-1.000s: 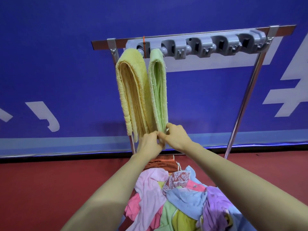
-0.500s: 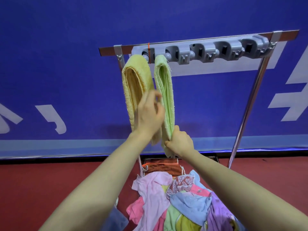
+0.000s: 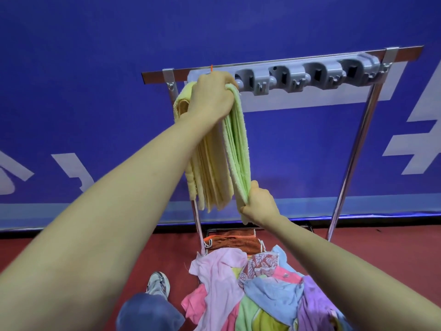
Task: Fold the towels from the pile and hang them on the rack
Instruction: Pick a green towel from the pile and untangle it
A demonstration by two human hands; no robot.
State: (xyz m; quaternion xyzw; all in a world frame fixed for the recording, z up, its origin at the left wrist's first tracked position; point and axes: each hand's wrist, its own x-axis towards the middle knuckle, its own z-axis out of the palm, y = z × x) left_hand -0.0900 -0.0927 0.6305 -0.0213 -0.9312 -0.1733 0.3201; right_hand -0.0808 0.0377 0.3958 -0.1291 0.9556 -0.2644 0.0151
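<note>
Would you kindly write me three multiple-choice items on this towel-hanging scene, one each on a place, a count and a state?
1. Where does the right hand hold the green towel?
A. at its top fold
B. at its lower end
C. nowhere

2. How many towels hang on the rack?
A. four
B. one
C. two

3. What is the left hand doing?
A. gripping the towel tops at the bar
B. hanging idle
C. lying flat on the floor

Answers:
1 B: its fingers curl round the bottom edge.
2 C: the yellow towel and the green one hang there.
3 A: its fingers close over the folds by the bar.
</note>
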